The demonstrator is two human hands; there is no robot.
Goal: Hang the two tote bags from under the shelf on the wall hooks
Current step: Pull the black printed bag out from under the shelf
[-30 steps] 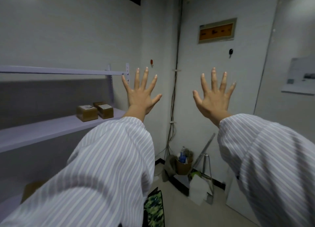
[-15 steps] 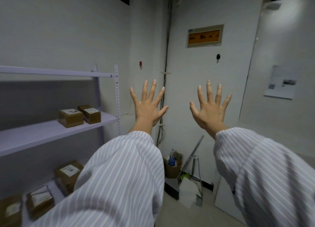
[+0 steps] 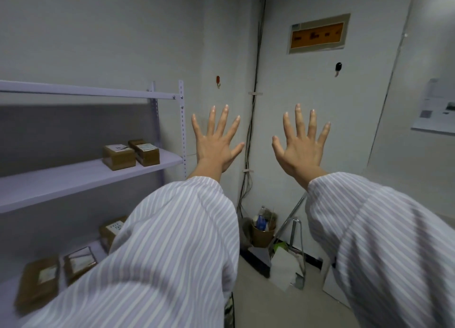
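Note:
My left hand [image 3: 216,143] and my right hand [image 3: 301,145] are raised in front of me, backs toward me, fingers spread wide, holding nothing. Striped sleeves cover both arms. High on the wall sit a small red hook [image 3: 218,80] left of the cable run and a black hook [image 3: 338,67] to the right, both bare. A sliver of a camouflage-patterned tote bag [image 3: 229,310] shows on the floor at the bottom edge, mostly hidden behind my left sleeve. No second bag is in view.
A pale metal shelf unit [image 3: 98,170] stands at the left with brown cardboard boxes [image 3: 130,152] on its middle and lower boards. In the corner are a bucket with bottles [image 3: 262,231], a folded metal stand [image 3: 293,231] and a white bag [image 3: 283,268]. Cables [image 3: 251,135] run down the wall.
The view has dropped and swung right, bringing the lower shelf boxes into sight. Both hands stay spread and sit lower relative to the hooks; the camouflage bag is nearly out of view.

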